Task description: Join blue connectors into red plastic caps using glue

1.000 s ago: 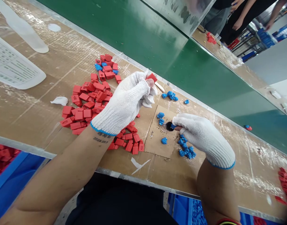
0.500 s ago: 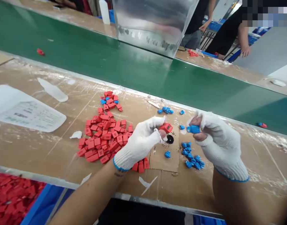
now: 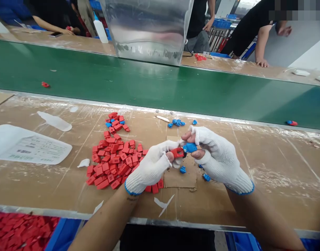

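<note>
Over a brown-covered table point(image 3: 214, 209), a worker's white-gloved left hand point(image 3: 153, 163) pinches one hollow red plastic block point(image 3: 178, 152), while the white-gloved right hand point(image 3: 219, 157) grips one blue plastic piece point(image 3: 190, 147). Apart half a second earlier, the two parts now appear to meet end to end, suggesting a fitting under way. One loose blue piece point(image 3: 182, 169) shows on the cardboard sheet point(image 3: 175, 180); the heap of red plastic blocks point(image 3: 115, 160) is too jumbled to count.
</note>
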Motion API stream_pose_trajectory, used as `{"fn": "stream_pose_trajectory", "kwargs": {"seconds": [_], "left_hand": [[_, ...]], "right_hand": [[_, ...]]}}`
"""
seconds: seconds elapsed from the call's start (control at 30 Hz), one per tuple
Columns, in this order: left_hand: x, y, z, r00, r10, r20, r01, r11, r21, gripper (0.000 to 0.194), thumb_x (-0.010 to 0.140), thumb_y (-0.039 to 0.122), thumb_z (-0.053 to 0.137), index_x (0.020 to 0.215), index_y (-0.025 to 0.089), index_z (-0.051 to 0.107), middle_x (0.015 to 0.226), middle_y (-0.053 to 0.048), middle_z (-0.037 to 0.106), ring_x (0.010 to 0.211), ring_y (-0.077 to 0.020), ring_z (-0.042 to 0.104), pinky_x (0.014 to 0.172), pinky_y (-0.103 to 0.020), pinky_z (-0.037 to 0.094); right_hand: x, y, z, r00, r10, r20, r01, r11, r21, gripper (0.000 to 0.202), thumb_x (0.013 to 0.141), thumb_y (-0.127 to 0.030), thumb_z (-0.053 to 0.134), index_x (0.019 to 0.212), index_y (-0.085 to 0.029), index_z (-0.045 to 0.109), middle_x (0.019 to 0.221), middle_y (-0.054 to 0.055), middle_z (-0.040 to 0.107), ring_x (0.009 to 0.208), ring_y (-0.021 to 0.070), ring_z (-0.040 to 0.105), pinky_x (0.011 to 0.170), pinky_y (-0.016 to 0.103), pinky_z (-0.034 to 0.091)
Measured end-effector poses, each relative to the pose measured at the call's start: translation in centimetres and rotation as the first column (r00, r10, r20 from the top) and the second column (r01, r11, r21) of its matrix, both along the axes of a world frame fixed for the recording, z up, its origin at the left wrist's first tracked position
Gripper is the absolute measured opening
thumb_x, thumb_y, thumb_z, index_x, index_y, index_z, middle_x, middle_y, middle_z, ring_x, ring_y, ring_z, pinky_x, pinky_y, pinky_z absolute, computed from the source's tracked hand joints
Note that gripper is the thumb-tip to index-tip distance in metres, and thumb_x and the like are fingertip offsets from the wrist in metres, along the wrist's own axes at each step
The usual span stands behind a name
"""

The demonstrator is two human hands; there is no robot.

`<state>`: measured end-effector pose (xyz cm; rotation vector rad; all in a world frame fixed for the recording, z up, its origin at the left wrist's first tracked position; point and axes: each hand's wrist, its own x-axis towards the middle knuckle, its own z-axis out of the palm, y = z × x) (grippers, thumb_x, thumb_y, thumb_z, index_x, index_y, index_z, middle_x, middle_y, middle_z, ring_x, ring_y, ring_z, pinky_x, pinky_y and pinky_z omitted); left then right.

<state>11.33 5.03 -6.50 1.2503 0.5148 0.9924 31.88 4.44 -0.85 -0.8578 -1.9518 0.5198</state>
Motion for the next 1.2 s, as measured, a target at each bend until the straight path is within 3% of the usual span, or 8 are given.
{"fn": "stream_pose_trajectory", "kwargs": {"seconds": [0.13, 0.4, 0.7, 0.9, 1.0, 1.07, 1.13, 1.2], "left_hand": [[0.4, -0.3, -0.8, 0.999, -0.043, 0.028, 0.043, 0.999, -0.004, 0.055, 0.105, 0.069, 0.05, 0.087, 0.019, 0.062, 0.073, -0.003, 0.058, 0.064, -0.0158, 0.049, 0.065, -0.032, 0.042], [0.6, -0.2, -0.9, 0.998, -0.015, 0.063, 0.018, 0.999, -0.044, 0.059, 0.104, 0.071, 0.048, 0.08, 0.019, 0.059, 0.07, -0.002, 0.054, 0.06, -0.0141, 0.045, 0.062, -0.032, 0.039], [0.9, -0.4, -0.7, 0.993, 0.083, -0.079, -0.085, 0.996, -0.029, 0.057, 0.105, 0.072, 0.045, 0.083, 0.02, 0.055, 0.073, 0.0, 0.049, 0.062, -0.0136, 0.04, 0.058, -0.031, 0.035], [1.0, -1.0, -0.8, 0.981, 0.132, -0.142, -0.128, 0.991, 0.036, 0.047, 0.111, 0.061, 0.04, 0.085, 0.023, 0.049, 0.071, 0.003, 0.042, 0.062, -0.0143, 0.034, 0.058, -0.031, 0.032], [0.6, -1.2, -0.1, 0.983, 0.065, -0.169, -0.065, 0.998, 0.008, 0.047, 0.109, 0.065, 0.039, 0.089, 0.024, 0.049, 0.072, 0.003, 0.043, 0.062, -0.015, 0.035, 0.058, -0.031, 0.033], [0.3, -1.3, 0.9, 0.966, 0.017, -0.257, -0.002, 0.998, 0.059, 0.047, 0.108, 0.066, 0.04, 0.091, 0.024, 0.05, 0.074, 0.002, 0.046, 0.063, -0.0157, 0.037, 0.06, -0.031, 0.034], [0.2, -1.5, 1.8, 0.923, -0.002, -0.384, 0.072, 0.983, 0.169, 0.042, 0.11, 0.06, 0.041, 0.091, 0.023, 0.05, 0.077, 0.001, 0.051, 0.065, -0.0165, 0.041, 0.063, -0.032, 0.035], [0.4, -1.8, 2.3, 0.857, 0.003, -0.515, 0.173, 0.94, 0.294, 0.033, 0.11, 0.048, 0.042, 0.088, 0.024, 0.047, 0.079, 0.0, 0.054, 0.067, -0.0177, 0.045, 0.065, -0.033, 0.034]], "right_hand": [[-0.2, -0.1, -0.1, 1.0, 0.007, 0.006, -0.007, 1.0, 0.0, 0.002, 0.103, -0.025, 0.067, 0.105, -0.024, 0.067, 0.109, 0.006, 0.078, 0.101, 0.0212, 0.077, 0.09, 0.034, 0.062], [-0.4, 0.1, -0.6, 0.999, 0.022, 0.047, -0.025, 0.998, 0.063, 0.005, 0.105, -0.028, 0.065, 0.106, -0.023, 0.067, 0.11, 0.009, 0.078, 0.102, 0.0239, 0.077, 0.092, 0.039, 0.064], [-1.2, -0.4, 0.6, 0.964, -0.043, 0.262, 0.018, 0.995, 0.097, 0.02, 0.096, -0.006, 0.057, 0.09, -0.025, 0.06, 0.088, 0.004, 0.071, 0.082, 0.0196, 0.068, 0.072, 0.032, 0.057], [-1.1, -0.3, 0.6, 0.959, -0.028, 0.282, 0.017, 0.999, 0.042, 0.021, 0.095, -0.004, 0.056, 0.089, -0.023, 0.064, 0.085, 0.003, 0.068, 0.077, 0.0183, 0.062, 0.068, 0.03, 0.052], [-0.3, -0.1, 1.1, 0.968, -0.006, 0.251, -0.009, 0.998, 0.057, 0.018, 0.102, -0.013, 0.057, 0.089, -0.022, 0.066, 0.086, 0.004, 0.069, 0.078, 0.0183, 0.062, 0.07, 0.031, 0.052], [0.2, -0.1, 1.4, 0.973, 0.068, 0.22, -0.07, 0.998, 0.001, 0.027, 0.109, -0.032, 0.058, 0.085, -0.023, 0.066, 0.085, 0.004, 0.07, 0.078, 0.0191, 0.063, 0.074, 0.033, 0.055], [0.4, -0.5, 1.4, 0.99, 0.121, 0.068, -0.114, 0.989, -0.092, 0.045, 0.109, -0.059, 0.054, 0.088, -0.024, 0.071, 0.094, 0.007, 0.075, 0.091, 0.0237, 0.07, 0.089, 0.039, 0.06], [-0.1, -1.1, 0.9, 0.981, 0.094, -0.17, -0.123, 0.978, -0.168, 0.065, 0.105, -0.078, 0.041, 0.1, -0.025, 0.077, 0.111, 0.01, 0.079, 0.116, 0.0301, 0.073, 0.109, 0.048, 0.057]]}}
